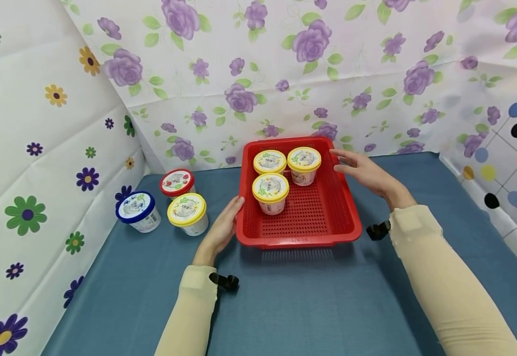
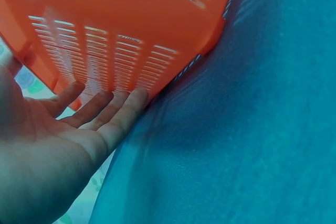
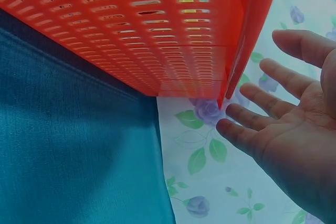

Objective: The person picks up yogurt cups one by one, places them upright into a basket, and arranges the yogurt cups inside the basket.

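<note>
A red plastic basket [image 1: 316, 241] with slotted walls stands on the table, holding three paper tubs with yellow lids: a front tub [image 1: 271, 189], a back-left tub [image 1: 269, 161] and a back-right tub [image 1: 304, 159]. My left hand [image 1: 223, 227] is at the basket's left side. In the left wrist view its fingers [image 2: 123, 116] lie extended along the slotted wall, with the thumb up by the rim. Beyond the right rim, my right hand [image 1: 367, 173] has its fingers spread; the right wrist view shows these fingers [image 3: 268, 100] apart from the basket.
Left of the basket stand more tubs: one with a red lid [image 1: 177, 182], one with a yellow lid [image 1: 188, 210] and one with a blue lid [image 1: 136, 205]. A flowered sheet [image 1: 258, 74] hangs behind the blue-covered table [image 1: 307, 306]; patterned sheets flank it.
</note>
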The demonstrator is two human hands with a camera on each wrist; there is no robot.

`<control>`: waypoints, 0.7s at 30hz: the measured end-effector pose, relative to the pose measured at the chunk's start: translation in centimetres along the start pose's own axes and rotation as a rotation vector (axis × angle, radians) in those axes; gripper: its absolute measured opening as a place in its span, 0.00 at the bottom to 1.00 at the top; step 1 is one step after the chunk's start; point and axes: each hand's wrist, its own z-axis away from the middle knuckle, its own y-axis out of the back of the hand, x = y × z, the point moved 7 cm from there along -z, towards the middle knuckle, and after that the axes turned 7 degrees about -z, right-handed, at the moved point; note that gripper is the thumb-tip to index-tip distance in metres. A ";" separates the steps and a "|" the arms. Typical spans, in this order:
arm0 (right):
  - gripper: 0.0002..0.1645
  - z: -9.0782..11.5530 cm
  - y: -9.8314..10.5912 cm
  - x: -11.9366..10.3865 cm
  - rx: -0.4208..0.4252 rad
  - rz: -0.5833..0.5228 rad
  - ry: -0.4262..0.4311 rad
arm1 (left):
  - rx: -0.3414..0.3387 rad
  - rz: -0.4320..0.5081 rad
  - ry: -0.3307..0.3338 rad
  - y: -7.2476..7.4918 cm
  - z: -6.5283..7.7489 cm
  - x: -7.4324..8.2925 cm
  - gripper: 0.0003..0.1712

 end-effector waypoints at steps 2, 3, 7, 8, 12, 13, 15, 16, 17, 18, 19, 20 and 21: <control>0.38 0.0 0.0 0.0 -0.001 0.003 0.002 | -0.002 0.003 -0.001 0.0 0.0 0.0 0.34; 0.38 0.0 0.0 0.0 -0.002 0.006 0.003 | 0.000 0.004 -0.002 0.0 -0.1 0.0 0.34; 0.38 0.1 0.1 0.1 -0.004 0.013 0.015 | 0.014 0.005 0.001 0.1 -0.1 0.2 0.35; 0.38 0.2 0.1 0.1 -0.006 0.014 0.018 | 0.018 0.001 0.003 0.2 -0.1 0.3 0.35; 0.38 0.6 0.2 0.3 -0.005 0.009 0.019 | 0.040 -0.020 0.021 0.4 -0.2 0.5 0.37; 0.38 0.6 0.2 0.4 -0.002 0.007 0.016 | 0.044 -0.022 0.023 0.5 -0.2 0.5 0.38; 0.38 0.8 0.2 0.6 0.007 0.001 0.006 | 0.056 -0.028 0.026 0.7 -0.3 0.7 0.39; 0.39 0.9 0.2 0.7 0.011 -0.004 0.002 | 0.063 -0.030 0.027 0.7 -0.2 0.8 0.40; 0.39 1.0 0.2 0.9 0.015 -0.008 -0.003 | 0.069 -0.030 0.027 0.8 -0.2 0.9 0.40; 0.39 1.1 0.2 0.9 0.017 -0.014 -0.006 | 0.073 -0.031 0.024 0.9 -0.2 1.0 0.41; 0.39 1.2 0.2 1.0 0.020 -0.021 -0.010 | 0.079 -0.032 0.021 0.9 -0.1 1.1 0.41; 0.40 1.2 0.1 1.2 0.024 -0.031 -0.014 | 0.091 -0.036 0.019 1.0 -0.1 1.2 0.41; 0.40 1.3 0.1 1.3 0.028 -0.041 -0.017 | 0.097 -0.040 0.015 1.1 -0.1 1.4 0.41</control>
